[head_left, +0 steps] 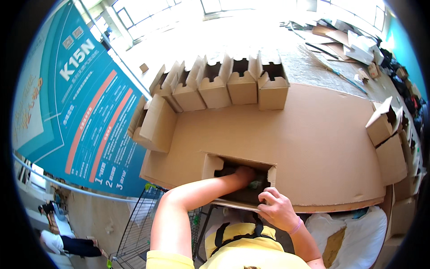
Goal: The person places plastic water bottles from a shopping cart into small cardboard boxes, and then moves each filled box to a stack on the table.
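An open cardboard box (pixel 210 168) sits at the near edge of a cardboard-covered table, right in front of me. My left hand (pixel 244 175) reaches down into it, and its fingers are hidden in the dark inside. A small pale-green thing (pixel 255 184) shows in the box beside that hand; its kind cannot be made out. At the box's near right corner, my right hand (pixel 278 207) has its fingers curled round the edge of the wall.
Several open cardboard boxes (pixel 242 89) line the table's far left side; more boxes (pixel 389 152) stand at the right. A wire cart (pixel 139 224) is below left, a white sack (pixel 354 242) below right. A large blue poster board (pixel 85 112) leans at the left.
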The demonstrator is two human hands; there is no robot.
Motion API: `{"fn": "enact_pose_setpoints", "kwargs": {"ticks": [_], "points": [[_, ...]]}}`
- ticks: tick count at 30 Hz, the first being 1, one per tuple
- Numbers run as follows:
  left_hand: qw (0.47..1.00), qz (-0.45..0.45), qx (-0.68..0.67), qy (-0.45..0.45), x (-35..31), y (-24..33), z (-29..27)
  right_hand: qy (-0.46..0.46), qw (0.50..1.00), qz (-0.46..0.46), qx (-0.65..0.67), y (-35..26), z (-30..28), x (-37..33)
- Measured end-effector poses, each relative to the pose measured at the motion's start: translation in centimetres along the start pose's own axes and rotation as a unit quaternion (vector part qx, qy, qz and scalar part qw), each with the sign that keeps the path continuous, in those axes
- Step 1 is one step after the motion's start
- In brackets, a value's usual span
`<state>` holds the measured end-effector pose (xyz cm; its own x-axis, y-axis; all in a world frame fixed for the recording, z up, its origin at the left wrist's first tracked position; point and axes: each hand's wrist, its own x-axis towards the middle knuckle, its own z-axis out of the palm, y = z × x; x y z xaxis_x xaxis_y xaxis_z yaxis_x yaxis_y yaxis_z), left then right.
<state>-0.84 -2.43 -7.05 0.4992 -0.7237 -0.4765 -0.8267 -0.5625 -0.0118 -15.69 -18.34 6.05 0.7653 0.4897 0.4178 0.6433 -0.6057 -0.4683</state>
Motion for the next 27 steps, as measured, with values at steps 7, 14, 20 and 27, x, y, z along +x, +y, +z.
{"fn": "enact_pose_setpoints", "kwargs": {"ticks": [7, 14, 20, 27], "points": [[0.989, 0.0, -0.069, 0.131, -5.4, -0.6, -4.6, -0.047, 0.998, 0.034, 0.021, -0.1, -0.3, 1.0], [0.749, -0.151, -0.351, 0.541, -24.3, -7.2, -7.4, -0.038, 0.991, 0.123, 0.037, -0.8, -0.4, 2.9], [0.598, -0.562, -0.374, 0.431, -35.0, -8.9, 18.0, -0.12, 0.981, 0.15, -0.011, -2.1, -0.1, 4.7], [0.552, -0.692, -0.394, 0.248, -36.8, -4.3, 39.3, -0.169, 0.963, 0.199, -0.062, -2.9, 0.2, 5.9]]}}
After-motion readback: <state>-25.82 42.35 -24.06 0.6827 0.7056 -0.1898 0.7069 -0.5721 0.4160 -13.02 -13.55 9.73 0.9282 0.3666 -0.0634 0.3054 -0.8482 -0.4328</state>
